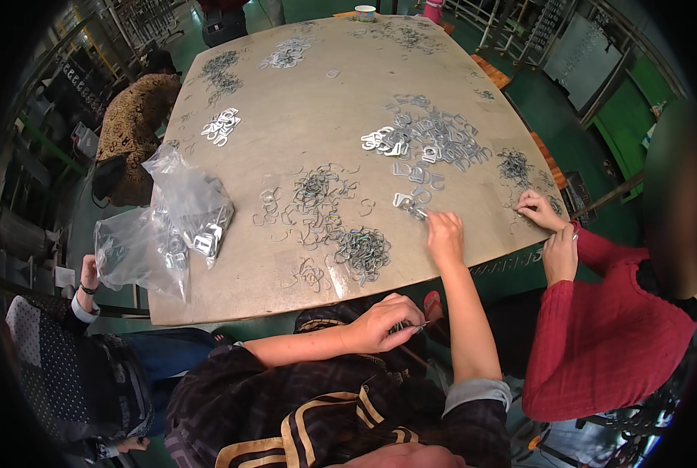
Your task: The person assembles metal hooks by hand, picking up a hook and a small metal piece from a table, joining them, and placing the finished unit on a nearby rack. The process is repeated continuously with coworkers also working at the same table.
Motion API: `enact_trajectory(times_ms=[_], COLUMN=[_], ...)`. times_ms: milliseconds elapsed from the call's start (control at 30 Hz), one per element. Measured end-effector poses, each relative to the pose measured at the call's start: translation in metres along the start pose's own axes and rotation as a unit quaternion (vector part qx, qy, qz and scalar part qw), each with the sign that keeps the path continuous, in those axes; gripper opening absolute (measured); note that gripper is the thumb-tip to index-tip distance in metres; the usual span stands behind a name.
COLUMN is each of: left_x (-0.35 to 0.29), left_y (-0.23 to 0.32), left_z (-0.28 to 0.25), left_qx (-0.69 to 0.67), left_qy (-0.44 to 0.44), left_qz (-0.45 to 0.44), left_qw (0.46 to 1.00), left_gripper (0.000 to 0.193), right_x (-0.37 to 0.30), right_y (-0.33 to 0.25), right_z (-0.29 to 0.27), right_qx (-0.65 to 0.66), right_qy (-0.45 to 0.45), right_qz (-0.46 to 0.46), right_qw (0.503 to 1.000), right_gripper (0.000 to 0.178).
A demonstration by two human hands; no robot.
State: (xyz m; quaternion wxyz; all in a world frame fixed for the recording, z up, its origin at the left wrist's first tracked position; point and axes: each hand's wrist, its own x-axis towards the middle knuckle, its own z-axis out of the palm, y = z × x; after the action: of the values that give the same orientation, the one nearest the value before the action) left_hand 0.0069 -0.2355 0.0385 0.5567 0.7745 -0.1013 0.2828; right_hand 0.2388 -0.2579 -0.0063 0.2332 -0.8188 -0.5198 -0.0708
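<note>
My left hand (386, 321) is closed in front of the table's near edge. Small metal pieces (401, 326) show between its fingers, and their exact shape is hard to make out. Over the tabletop, my right hand (446, 236) has its fingertips closed on a flat silver metal buckle (419, 213). Just beyond it a few loose buckles (419, 174) trail back to a larger heap of silver buckles (442, 134). Left of my right hand lies a dense pile of bent wire hooks (362, 253), with more hooks (317, 191) scattered behind.
Clear plastic bags (184, 210) of metal parts stand at the table's left. A person in red (598, 327) works at the right corner, near a hook pile (514, 166). Another person's hand (89, 273) is by the left edge. A paper cup (365, 13) sits far back.
</note>
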Motion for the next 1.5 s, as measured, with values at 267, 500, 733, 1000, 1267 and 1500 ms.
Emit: enact_trajectory(times_ms=[267, 500, 733, 1000, 1267, 1500], left_x=[0.007, 0.009, 0.008, 0.003, 0.003, 0.036], left_y=[-0.006, 0.001, -0.005, -0.010, -0.016, -0.048], left_z=[0.001, 0.008, 0.009, 0.013, 0.007, -0.072], left_qx=[0.012, 0.056, 0.149, 0.170, 0.152, 0.225], left_qy=[0.031, 0.118, 0.054, 0.032, -0.026, -0.004], left_qz=[-0.031, -0.083, -0.023, -0.011, -0.021, -0.121], left_qw=[0.999, 0.988, 0.987, 0.985, 0.988, 0.967], left_gripper=[0.012, 0.015, 0.025, 0.022, 0.020, 0.013], right_x=[-0.036, -0.092, -0.106, -0.113, -0.117, -0.126], right_y=[-0.020, -0.078, -0.090, -0.093, -0.097, -0.090], right_z=[-0.055, -0.122, -0.130, -0.127, -0.128, -0.127], right_qx=[0.448, 0.491, 0.368, 0.317, 0.232, 0.246], right_qy=[0.072, -0.006, 0.044, 0.037, 0.090, 0.089], right_qz=[0.209, 0.195, 0.145, 0.143, 0.061, 0.086], right_qw=[0.867, 0.849, 0.917, 0.937, 0.967, 0.961], right_gripper=[0.020, 0.022, 0.027, 0.029, 0.025, 0.025])
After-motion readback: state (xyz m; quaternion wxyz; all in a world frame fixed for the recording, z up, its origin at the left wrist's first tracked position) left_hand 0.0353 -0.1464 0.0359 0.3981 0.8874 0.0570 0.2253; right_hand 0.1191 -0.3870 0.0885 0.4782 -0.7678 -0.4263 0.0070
